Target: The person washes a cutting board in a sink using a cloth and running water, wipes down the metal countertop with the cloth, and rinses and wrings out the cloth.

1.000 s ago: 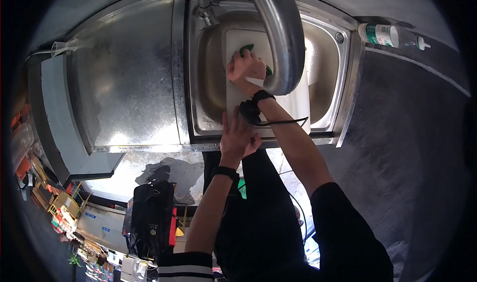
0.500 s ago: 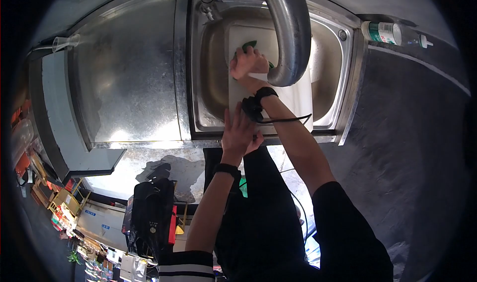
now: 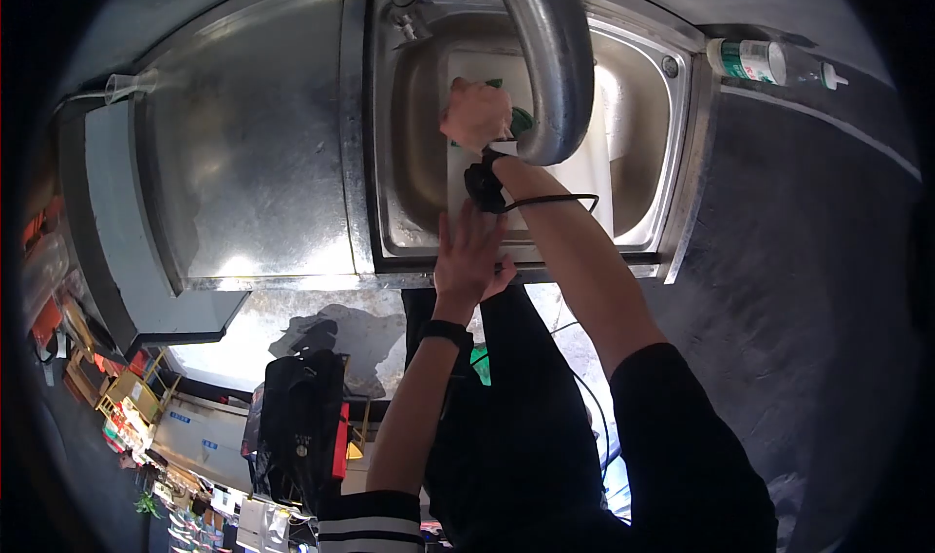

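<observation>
A white board (image 3: 575,198) lies in the steel sink (image 3: 414,154), partly under the curved metal pipe. My right hand (image 3: 476,115) is closed over a green cloth-like thing (image 3: 522,121) on the board's upper part; only its edges show around the fingers. Lower down, my left hand (image 3: 467,263) rests with fingers spread on the board's near end, at the sink's front edge. It holds nothing that I can see. A black device with a cable is strapped at my right wrist, and a black band is round my left wrist.
The thick metal pipe (image 3: 560,66) arches over the sink, beside a small tap (image 3: 410,19). To the left is a steel counter (image 3: 253,144) with a clear cup (image 3: 129,87) past its far corner. A bottle (image 3: 755,61) lies at the right. A black bag (image 3: 300,431) stands below.
My right hand has shifted slightly left with its wrist turned, and its forearm has moved left too. My left hand has stayed nearly still. The pipe's place in view has shifted with the camera.
</observation>
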{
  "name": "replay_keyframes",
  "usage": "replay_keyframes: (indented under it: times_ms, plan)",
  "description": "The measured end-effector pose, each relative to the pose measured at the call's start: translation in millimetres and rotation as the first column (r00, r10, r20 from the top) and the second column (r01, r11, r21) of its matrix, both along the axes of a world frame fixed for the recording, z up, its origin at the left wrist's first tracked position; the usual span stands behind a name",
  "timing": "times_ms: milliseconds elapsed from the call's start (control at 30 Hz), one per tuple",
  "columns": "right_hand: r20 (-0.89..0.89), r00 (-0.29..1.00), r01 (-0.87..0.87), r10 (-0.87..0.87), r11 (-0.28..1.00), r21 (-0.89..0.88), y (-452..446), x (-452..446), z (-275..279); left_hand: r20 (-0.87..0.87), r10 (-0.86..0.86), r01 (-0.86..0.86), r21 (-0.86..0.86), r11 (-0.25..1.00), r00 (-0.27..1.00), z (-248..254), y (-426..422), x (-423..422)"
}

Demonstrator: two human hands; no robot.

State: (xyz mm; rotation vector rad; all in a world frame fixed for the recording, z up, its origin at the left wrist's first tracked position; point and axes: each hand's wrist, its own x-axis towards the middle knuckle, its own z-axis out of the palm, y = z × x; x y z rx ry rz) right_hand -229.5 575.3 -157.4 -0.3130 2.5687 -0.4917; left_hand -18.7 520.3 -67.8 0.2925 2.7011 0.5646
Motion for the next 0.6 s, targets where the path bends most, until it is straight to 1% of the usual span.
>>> replay_keyframes:
  times_ms: [33,100,200,300,367,433,500,600]
  plan:
    - [0.029,0.999,0.020,-0.019,1.000,-0.014,0,-1,1,0.000,0.007,-0.007,0.002,1.000,1.000,0,0,0]
    - [0.071,0.997,0.013,-0.018,0.998,0.069,0,-6,2,-0.033,0.008,-0.008,0.009,1.000,0.999,0,0,0]
    - [0.040,0.999,-0.025,0.020,0.988,0.152,0,-9,10,-0.052,0.019,-0.018,0.022,1.000,0.998,0,1,0]
    - [0.056,0.998,0.028,-0.030,0.999,0.029,1,-8,28,-0.054,0.019,-0.018,0.011,1.000,0.998,0,0,-1]
    - [0.060,0.984,0.173,-0.167,0.977,-0.123,-4,-3,18,-0.054,0.020,-0.019,0.009,1.000,0.998,-1,1,1]
    - [0.066,0.987,0.155,-0.149,0.984,-0.089,-8,-6,20,-0.057,0.028,-0.027,0.014,1.000,0.998,0,0,0]
    - [0.090,0.996,-0.032,0.020,0.991,0.132,-6,-12,22,-0.061,0.044,-0.042,0.032,0.999,0.997,1,0,0]
    - [0.002,0.998,0.056,-0.056,0.997,0.058,-5,-7,17,-0.070,0.057,-0.053,0.053,0.997,0.996,2,1,0]
